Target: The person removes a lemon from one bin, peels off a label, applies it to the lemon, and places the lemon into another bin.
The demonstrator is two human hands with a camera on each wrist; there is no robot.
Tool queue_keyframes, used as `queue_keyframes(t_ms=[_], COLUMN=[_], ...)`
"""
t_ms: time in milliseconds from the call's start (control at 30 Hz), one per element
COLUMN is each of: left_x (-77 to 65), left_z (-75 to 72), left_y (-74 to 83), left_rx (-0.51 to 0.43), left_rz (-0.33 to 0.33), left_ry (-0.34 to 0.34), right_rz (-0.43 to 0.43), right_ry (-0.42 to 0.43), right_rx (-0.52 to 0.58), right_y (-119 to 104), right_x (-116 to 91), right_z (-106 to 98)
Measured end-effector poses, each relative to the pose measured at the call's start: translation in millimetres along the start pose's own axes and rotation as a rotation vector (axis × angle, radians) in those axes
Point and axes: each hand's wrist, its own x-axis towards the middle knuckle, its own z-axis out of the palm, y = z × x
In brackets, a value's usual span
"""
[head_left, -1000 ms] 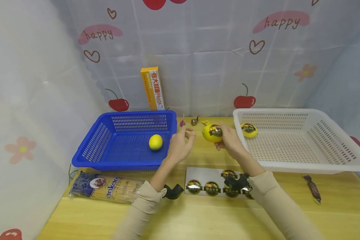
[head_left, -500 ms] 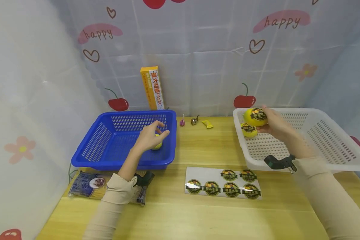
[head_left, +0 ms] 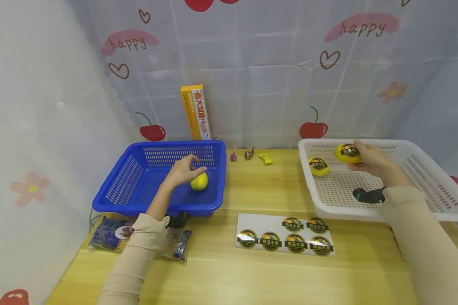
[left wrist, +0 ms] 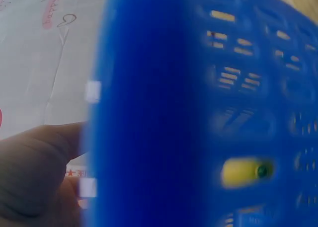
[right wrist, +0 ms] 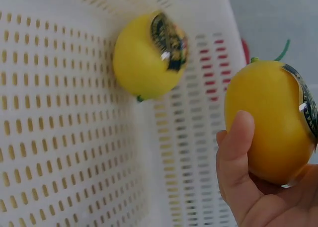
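In my right hand point(head_left: 374, 160) I hold a lemon point(head_left: 347, 153) with a dark round sticker on it, above the white basket point(head_left: 366, 214). The right wrist view shows my thumb and fingers round this lemon point(right wrist: 268, 117). A second stickered lemon point(head_left: 319, 167) lies in that basket's left end. My left hand point(head_left: 182, 170) hovers over the blue basket point(head_left: 137, 208), fingers loosely bent and nothing held. Just right of its fingertips, a lemon point(head_left: 199, 182) with no sticker in sight lies on the basket floor. The blue rim blocks much of the left wrist view.
Between and in front of the baskets lies a sheet of round stickers point(head_left: 257, 220). A bag of pasta point(head_left: 110, 233) sits under my left forearm. Small candies point(head_left: 265, 158) lie along the back. A pasta box point(head_left: 195, 112) stands behind the blue basket.
My right hand has carried the stickered lemon rightward from the table's middle to over the white basket. My left hand has moved left from the middle to over the blue basket.
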Motion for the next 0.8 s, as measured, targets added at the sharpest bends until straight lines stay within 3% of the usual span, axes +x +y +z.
queue_keyframes(t_ms=[167, 300, 533, 700, 800], left_x=[-1.4, 4.7, 14.6, 22.5, 28.0], left_z=[14.7, 31.6, 71.1, 107.1, 127.9], left_y=[22.9, 49.4, 93.4, 124.2, 140.0], left_rx=[-0.107, -0.198, -0.34, -0.379, -0.385], left_rz=[0.108, 0.213, 0.313, 0.338, 0.332], left_ry=[0.084, 0.095, -0.031, -0.148, -0.177], right_rz=[0.046, 0.054, 0.09, 0.091, 0.079], right_ry=[-0.016, -0.009, -0.03, -0.057, -0.073], right_rx=[-0.036, -0.069, -0.076, -0.11, -0.13], right_y=[12.9, 19.7, 29.0, 32.8, 34.1], right_x=[10.8, 17.6, 25.3, 25.7, 24.4], right_z=[-4.3, -6.9, -7.7, -6.4, -6.0])
